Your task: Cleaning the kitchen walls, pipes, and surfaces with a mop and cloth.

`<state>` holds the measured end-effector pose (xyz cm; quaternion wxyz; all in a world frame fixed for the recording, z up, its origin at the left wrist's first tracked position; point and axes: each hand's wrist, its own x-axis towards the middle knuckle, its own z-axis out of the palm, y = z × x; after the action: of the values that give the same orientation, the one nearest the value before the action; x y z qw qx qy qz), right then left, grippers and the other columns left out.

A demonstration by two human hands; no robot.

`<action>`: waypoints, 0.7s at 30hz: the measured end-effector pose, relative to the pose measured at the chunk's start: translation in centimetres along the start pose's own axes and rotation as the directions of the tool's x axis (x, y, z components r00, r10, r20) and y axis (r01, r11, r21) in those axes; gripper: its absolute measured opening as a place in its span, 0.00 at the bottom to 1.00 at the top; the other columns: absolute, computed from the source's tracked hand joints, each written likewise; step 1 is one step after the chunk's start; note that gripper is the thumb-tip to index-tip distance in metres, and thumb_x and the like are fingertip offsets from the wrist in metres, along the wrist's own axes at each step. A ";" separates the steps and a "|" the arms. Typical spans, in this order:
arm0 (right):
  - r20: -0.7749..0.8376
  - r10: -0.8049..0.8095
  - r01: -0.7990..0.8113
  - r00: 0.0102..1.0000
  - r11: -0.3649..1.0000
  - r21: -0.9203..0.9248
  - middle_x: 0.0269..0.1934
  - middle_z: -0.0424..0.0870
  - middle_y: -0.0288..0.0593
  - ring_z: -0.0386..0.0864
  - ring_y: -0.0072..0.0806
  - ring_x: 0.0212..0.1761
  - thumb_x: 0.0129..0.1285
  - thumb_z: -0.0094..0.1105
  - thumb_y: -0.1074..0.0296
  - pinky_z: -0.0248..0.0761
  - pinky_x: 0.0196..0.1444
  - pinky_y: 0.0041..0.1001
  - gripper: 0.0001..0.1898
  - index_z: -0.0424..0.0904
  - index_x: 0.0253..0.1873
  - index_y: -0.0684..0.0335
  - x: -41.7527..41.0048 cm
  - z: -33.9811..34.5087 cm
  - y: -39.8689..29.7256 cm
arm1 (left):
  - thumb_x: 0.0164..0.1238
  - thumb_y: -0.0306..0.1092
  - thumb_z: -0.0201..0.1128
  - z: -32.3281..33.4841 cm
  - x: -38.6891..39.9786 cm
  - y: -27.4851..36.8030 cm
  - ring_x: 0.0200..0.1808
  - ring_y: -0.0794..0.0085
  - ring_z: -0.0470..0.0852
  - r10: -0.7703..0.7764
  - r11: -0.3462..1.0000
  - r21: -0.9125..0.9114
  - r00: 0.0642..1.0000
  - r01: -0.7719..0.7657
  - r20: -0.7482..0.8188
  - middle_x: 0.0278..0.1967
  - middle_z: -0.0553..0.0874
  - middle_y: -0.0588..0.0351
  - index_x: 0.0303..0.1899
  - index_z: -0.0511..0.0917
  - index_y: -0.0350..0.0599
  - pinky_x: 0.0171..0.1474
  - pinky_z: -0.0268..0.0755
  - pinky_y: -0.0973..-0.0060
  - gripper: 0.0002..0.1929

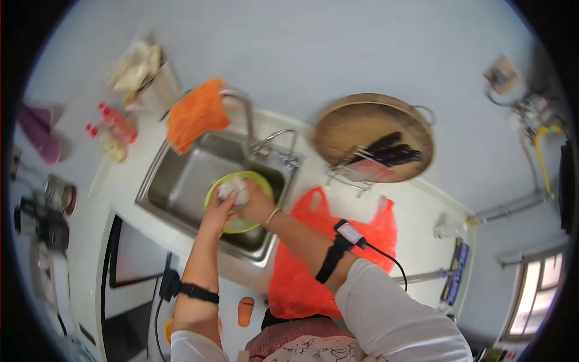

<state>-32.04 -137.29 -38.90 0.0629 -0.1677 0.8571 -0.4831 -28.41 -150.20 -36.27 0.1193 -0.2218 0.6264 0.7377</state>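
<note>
A white, roundish piece of food point(234, 190), its kind unclear from blur, is held between both hands over a yellow-green plastic bowl point(241, 226). My left hand point(221, 209) grips it from the left with the thumb on top. Around its right side are the fingers of my right hand point(257, 203). The bowl is in the right part of a stainless-steel sink point(176, 181), below the curved faucet point(246, 108). What lies in the bowl under my hands is mostly hidden.
An orange cloth point(196, 115) hangs over the faucet's end. Right of the sink, a red plastic bag point(294, 280) drapes over the counter edge under my right forearm. A knife rack point(362, 169) stands before a large round wooden board point(330, 135). Red-capped bottles point(120, 126) stand left.
</note>
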 end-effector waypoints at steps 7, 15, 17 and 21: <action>0.280 -0.020 0.021 0.960 1.000 0.000 0.40 0.74 0.52 0.72 0.42 0.40 0.52 0.59 0.68 0.66 0.46 0.30 0.20 0.70 0.51 0.63 -3.7 -11.2 -8.3 | 0.59 0.30 0.59 4.0 -7.2 4.0 0.46 0.68 0.75 0.049 0.925 -0.374 0.998 -0.060 -0.038 0.45 0.74 0.59 0.50 0.65 0.53 0.41 0.70 0.71 0.18; 0.001 0.454 -0.369 0.891 0.722 0.585 0.34 0.78 0.39 0.74 0.24 0.36 0.56 0.60 0.66 0.70 0.38 0.25 0.18 0.68 0.48 0.66 -12.9 -16.6 -7.8 | 0.45 0.15 0.51 8.6 -15.5 0.0 0.35 0.71 0.76 0.046 0.898 -0.437 0.975 0.056 0.219 0.43 0.74 0.56 0.52 0.64 0.53 0.29 0.69 0.76 0.28; -0.074 0.500 -0.375 0.863 0.732 0.569 0.34 0.78 0.39 0.75 0.23 0.36 0.55 0.61 0.67 0.71 0.37 0.25 0.18 0.68 0.48 0.66 -14.4 -17.8 -7.1 | 0.47 0.17 0.50 11.1 -16.6 -0.7 0.32 0.72 0.76 -0.096 0.915 -0.369 0.975 0.165 0.199 0.42 0.75 0.57 0.53 0.64 0.54 0.27 0.69 0.76 0.28; -0.072 0.494 -0.350 0.866 0.703 0.619 0.36 0.78 0.40 0.77 0.24 0.36 0.55 0.62 0.65 0.72 0.38 0.24 0.18 0.69 0.48 0.66 -16.4 -21.0 -8.6 | 0.55 0.23 0.50 13.9 -17.5 -3.5 0.32 0.72 0.76 -0.099 0.819 -0.522 0.954 0.239 0.282 0.42 0.75 0.57 0.55 0.64 0.55 0.25 0.68 0.76 0.24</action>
<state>-20.41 -118.76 -21.50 0.1204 0.1199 0.6815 -0.7118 -13.98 -134.18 -29.39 0.1911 -0.2101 0.3459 0.8942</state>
